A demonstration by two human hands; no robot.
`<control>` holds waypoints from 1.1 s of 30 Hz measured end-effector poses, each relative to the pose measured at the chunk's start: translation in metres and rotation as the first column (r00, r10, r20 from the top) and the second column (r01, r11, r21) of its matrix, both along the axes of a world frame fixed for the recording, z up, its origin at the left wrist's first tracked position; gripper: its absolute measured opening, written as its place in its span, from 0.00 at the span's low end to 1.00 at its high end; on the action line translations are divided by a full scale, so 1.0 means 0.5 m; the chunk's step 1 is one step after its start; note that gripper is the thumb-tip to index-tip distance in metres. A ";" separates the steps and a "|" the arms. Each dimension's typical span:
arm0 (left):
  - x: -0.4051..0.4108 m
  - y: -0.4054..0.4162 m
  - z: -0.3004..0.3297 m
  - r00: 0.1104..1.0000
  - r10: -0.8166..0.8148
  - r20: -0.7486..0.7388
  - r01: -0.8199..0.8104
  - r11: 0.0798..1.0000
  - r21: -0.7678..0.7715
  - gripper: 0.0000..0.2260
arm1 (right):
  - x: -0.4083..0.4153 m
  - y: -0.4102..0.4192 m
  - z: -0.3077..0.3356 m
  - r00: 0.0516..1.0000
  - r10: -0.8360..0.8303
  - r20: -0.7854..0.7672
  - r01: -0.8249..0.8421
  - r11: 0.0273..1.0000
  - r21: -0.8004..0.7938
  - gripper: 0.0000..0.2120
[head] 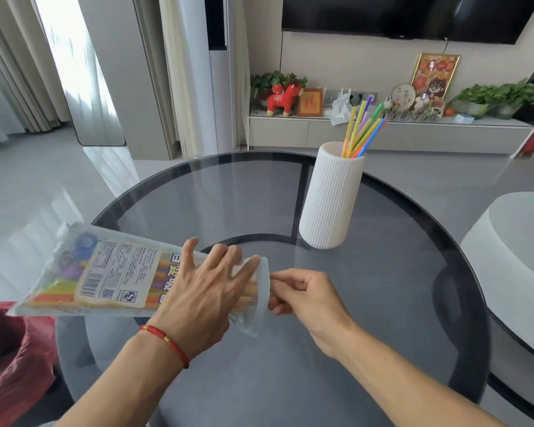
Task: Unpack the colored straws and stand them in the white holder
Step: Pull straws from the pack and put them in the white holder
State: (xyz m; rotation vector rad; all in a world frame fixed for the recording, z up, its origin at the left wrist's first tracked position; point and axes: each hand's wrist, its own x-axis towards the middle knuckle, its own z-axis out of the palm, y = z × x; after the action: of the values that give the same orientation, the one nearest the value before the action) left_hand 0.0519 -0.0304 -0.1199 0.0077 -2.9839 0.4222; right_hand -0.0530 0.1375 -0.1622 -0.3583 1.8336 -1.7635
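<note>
A clear plastic straw packet [105, 272] with a printed label lies slanted over the table's left edge, its open mouth pointing right. My left hand [201, 291] grips the packet near that mouth, fingers spread over it. At the mouth, my right hand [302, 295] pinches with its fingertips closed; whether it holds a straw or the plastic edge is hidden. The white ribbed holder [330, 198] stands upright at the back right of the table. Several colored straws [363, 127] lean in it toward the right.
The round dark glass table [367, 303] fills the middle. A red bag [10, 349] sits low at the left. A white rounded seat [512, 251] is at the right. A TV shelf with ornaments and plants runs along the far wall.
</note>
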 end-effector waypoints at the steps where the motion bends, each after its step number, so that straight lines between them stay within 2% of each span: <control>1: 0.002 -0.004 -0.002 1.000 0.015 0.009 -0.015 1.000 0.019 0.41 | -0.006 0.004 0.002 0.999 -0.023 0.035 0.023 0.999 -0.022 0.06; 4: 0.004 -0.015 -0.005 0.999 0.047 0.006 -0.047 0.994 0.094 0.42 | -0.023 0.015 0.017 0.985 -0.104 0.141 0.116 0.990 -0.078 0.06; 6: 0.002 -0.013 -0.009 0.999 0.044 -0.024 -0.041 0.992 0.120 0.42 | -0.022 0.018 0.021 0.982 -0.085 0.166 0.100 0.991 -0.083 0.08; 9: -0.003 -0.005 -0.015 0.998 0.023 -0.058 -0.016 0.992 0.122 0.43 | -0.003 0.008 0.014 0.990 -0.003 0.143 0.015 0.997 -0.080 0.09; 12: -0.003 -0.005 -0.022 0.999 0.022 -0.041 -0.017 0.994 0.106 0.43 | 0.007 -0.001 0.004 0.997 -0.029 0.074 0.034 0.996 -0.076 0.06; 16: -0.003 -0.011 -0.029 0.999 0.054 -0.004 -0.053 0.989 0.136 0.44 | -0.013 0.014 0.014 0.995 -0.053 0.085 0.060 0.995 -0.079 0.06; 23: 0.003 -0.032 -0.036 0.997 0.071 -0.005 -0.068 0.977 0.204 0.50 | -0.074 0.075 0.051 0.998 -0.060 -0.017 0.060 0.998 -0.013 0.05; 33: 0.016 -0.043 -0.026 0.989 0.084 0.124 -0.116 0.952 0.282 0.50 | -0.105 0.112 0.071 0.963 -0.038 -0.267 0.064 0.994 0.090 0.09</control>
State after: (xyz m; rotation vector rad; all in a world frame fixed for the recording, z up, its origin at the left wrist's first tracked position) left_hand 0.0598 -0.0517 -0.1327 0.1699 -3.1355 -0.0086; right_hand -0.1056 0.1936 -0.1269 -0.5344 2.1252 -1.7189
